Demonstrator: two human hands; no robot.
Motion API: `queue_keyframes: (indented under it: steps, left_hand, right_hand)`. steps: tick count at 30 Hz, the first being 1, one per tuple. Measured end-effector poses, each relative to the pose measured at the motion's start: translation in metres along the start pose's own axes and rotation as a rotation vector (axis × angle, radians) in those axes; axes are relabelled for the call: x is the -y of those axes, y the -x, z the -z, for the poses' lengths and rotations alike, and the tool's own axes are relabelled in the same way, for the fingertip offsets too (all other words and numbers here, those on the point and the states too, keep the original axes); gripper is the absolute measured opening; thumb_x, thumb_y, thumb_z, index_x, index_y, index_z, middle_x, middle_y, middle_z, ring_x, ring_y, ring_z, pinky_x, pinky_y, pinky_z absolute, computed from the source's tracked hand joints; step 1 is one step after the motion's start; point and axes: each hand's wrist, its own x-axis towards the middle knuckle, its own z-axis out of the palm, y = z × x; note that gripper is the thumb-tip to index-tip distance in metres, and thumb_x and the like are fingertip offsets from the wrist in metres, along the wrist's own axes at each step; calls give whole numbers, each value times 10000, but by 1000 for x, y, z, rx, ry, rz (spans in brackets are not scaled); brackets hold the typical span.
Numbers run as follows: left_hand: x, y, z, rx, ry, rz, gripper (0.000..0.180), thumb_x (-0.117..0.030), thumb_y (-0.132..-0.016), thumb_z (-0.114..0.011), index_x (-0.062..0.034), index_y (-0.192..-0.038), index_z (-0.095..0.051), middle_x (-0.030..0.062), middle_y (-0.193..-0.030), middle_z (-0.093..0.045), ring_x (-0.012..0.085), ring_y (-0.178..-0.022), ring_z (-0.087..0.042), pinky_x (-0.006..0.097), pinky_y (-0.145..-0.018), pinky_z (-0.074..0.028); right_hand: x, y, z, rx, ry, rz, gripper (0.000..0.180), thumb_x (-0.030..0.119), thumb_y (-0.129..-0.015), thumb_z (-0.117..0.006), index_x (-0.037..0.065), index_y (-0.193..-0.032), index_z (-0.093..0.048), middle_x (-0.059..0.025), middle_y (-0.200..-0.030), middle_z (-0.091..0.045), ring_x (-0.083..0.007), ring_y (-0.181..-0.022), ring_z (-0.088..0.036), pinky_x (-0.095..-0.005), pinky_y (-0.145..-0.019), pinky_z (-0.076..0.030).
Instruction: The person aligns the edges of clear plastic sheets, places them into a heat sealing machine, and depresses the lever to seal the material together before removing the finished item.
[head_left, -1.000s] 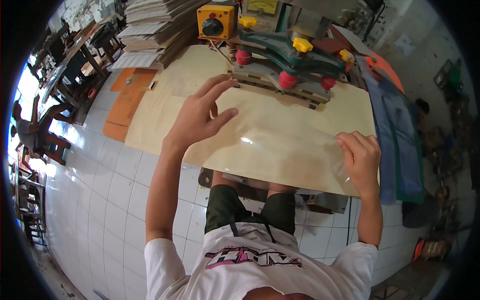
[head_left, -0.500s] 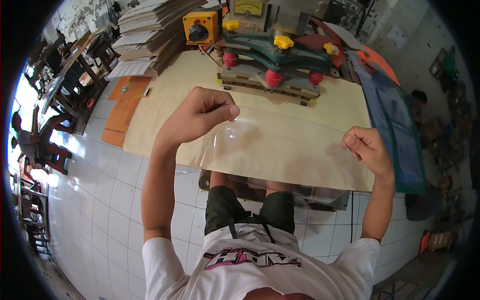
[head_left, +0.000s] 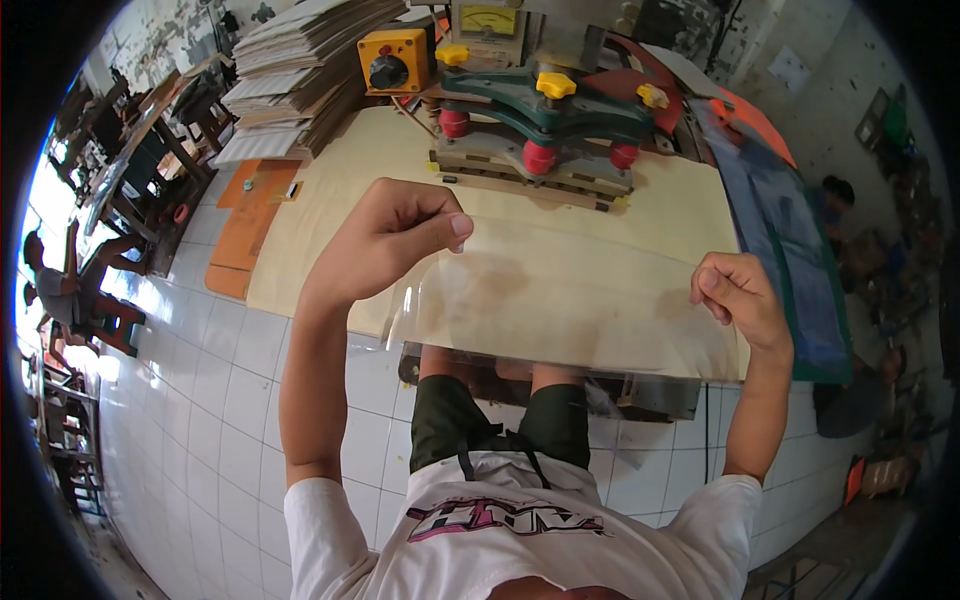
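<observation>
A clear plastic sheet (head_left: 560, 300) stretches between my two hands above a pale yellow tabletop (head_left: 330, 210). My left hand (head_left: 400, 235) pinches its far left corner between thumb and bent fingers. The far right corner is held in my right hand (head_left: 735, 295), its fingers curled closed. The sheet's near part hangs over the table's front edge, and its left edge curls and catches the light. Beyond the sheet stands a press machine with a dark green clamp frame (head_left: 540, 105), yellow knobs and red rollers. Neither hand touches the machine.
A yellow control box (head_left: 397, 62) with a black dial stands left of the press. Tall stacks of flat boards (head_left: 290, 80) rise at the back left. Blue plastic sheeting (head_left: 780, 230) drapes over the table's right side. A person (head_left: 60, 280) sits far left.
The clear sheet's near left edge has swung a little outward to the left and curls more. Both hands keep their hold, with only slight shifts. The view has moved slightly.
</observation>
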Motion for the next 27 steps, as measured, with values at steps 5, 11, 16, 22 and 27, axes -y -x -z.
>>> queue_keyframes:
  steps: [5,11,16,22,27]
  left_hand:
    - [-1,1,-1,-6,18,-18,258,-197,-950,-639,3,-787,-647,-13,-695,-591,51,-653,-471,240,-573,-345]
    - [-2,3,-2,-6,27,-7,265,-204,-953,-638,7,-793,-651,-8,-704,-599,55,-669,-487,243,-587,-358]
    - [-2,3,-2,-14,10,-21,266,-201,-958,-632,13,-802,-652,-1,-718,-608,58,-680,-495,241,-597,-367]
    - [0,2,-5,-60,-20,-70,274,-187,-949,-648,32,-784,-653,-11,-666,-576,45,-619,-449,248,-551,-348]
    - [-34,40,-11,-162,-174,-113,241,-145,-901,-673,33,-740,-644,20,-580,-538,92,-518,-424,286,-491,-343]
  right_hand:
    - [-2,0,0,4,-23,-2,413,347,-1022,-578,10,-793,-647,33,-613,-507,-19,-516,-409,-199,-446,-307]
    - [-1,0,1,18,-13,-13,439,361,-1016,-578,4,-762,-602,2,-639,-528,-29,-499,-416,-199,-435,-323]
    - [-1,1,0,8,13,9,437,360,-1020,-574,4,-769,-617,14,-619,-518,-26,-493,-409,-202,-437,-314]
    - [-3,0,-2,-11,16,29,427,354,-1020,-579,8,-778,-645,37,-586,-500,-19,-492,-401,-208,-445,-288]
    - [17,20,-13,-23,108,69,462,393,-1000,-594,15,-739,-641,8,-567,-525,-61,-469,-416,-245,-455,-303]
